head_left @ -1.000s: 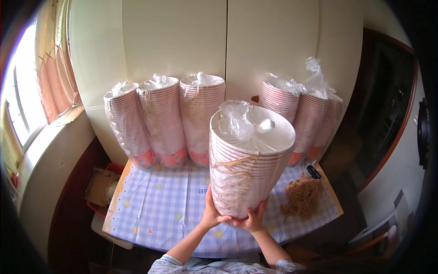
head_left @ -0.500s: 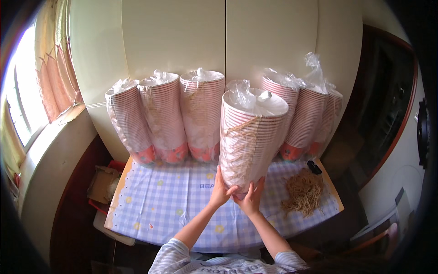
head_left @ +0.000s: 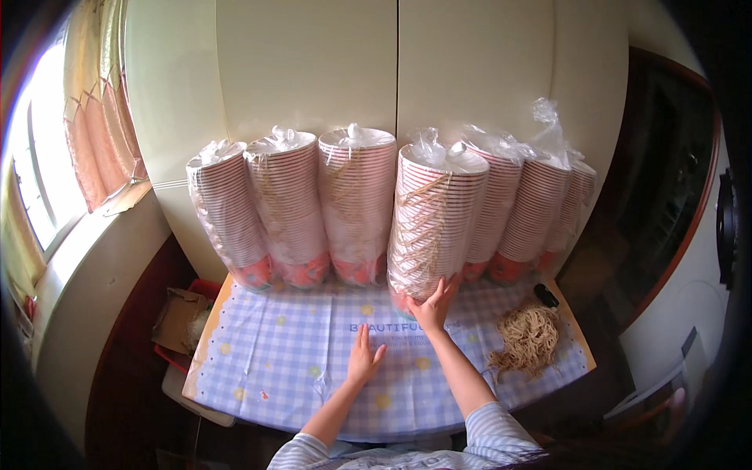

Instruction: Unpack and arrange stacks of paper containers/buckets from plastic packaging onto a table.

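A tall stack of paper cups [head_left: 437, 223] in a clear plastic bag stands on the table in front of me, its bag top gathered in the upper cup. Tan cord runs in zigzags down its front. Against the lower part of this stack rests my right hand [head_left: 431, 308], thumb and fingers spread. Lower and to the left, my left hand [head_left: 364, 363] hovers over the tablecloth [head_left: 298, 368], touching nothing, its fingers stretched out and thumb apart. On the right of the table lies a loose heap of tan cord [head_left: 526, 337].
Three bagged cup stacks [head_left: 356, 207] line the back left of the table; more bagged stacks [head_left: 533, 211] stand at the back right. Behind them is a pale cabinet [head_left: 313, 63]. A small black object [head_left: 546, 295] lies by the cord. A red crate [head_left: 205, 288] with cardboard sits left, below the tabletop.
The front stack has moved away from me, back toward the others, and now stands on the table. My left hand has let go of it and drawn back; my right hand still touches it.
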A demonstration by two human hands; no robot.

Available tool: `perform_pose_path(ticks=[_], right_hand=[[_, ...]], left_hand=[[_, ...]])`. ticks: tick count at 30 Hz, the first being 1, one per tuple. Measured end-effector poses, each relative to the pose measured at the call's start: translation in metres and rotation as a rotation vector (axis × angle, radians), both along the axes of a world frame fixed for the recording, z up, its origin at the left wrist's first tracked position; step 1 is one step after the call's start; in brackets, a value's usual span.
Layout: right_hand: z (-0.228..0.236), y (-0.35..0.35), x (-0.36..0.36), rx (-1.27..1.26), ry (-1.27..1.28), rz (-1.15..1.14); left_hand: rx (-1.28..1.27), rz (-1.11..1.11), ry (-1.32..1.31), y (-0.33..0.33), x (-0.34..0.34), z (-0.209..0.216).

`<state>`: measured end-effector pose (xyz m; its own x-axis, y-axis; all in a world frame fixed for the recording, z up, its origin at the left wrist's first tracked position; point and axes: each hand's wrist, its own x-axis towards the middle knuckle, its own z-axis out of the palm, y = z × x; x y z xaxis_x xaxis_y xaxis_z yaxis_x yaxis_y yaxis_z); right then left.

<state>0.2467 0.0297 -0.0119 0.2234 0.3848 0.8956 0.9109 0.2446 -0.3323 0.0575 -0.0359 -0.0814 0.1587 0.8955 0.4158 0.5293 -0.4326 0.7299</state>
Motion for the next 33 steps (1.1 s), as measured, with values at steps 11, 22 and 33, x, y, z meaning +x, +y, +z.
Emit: perform_pose_path(ticks=[11, 22, 33], right_hand=[[0.001, 0.063, 0.016, 0.007, -0.05, -0.03], [-0.002, 0.109, 0.013, -0.014, -0.031, -0.056], [-0.005, 0.121, 0.015, 0.039, -0.092, -0.096]], left_hand=[[0.013, 0.01, 0.202, -0.002, 0.005, 0.005], [0.0, 0.005, 0.223, -0.001, 0.005, 0.006], [0.001, -0.013, 0.251, 0.001, 0.007, 0.0]])
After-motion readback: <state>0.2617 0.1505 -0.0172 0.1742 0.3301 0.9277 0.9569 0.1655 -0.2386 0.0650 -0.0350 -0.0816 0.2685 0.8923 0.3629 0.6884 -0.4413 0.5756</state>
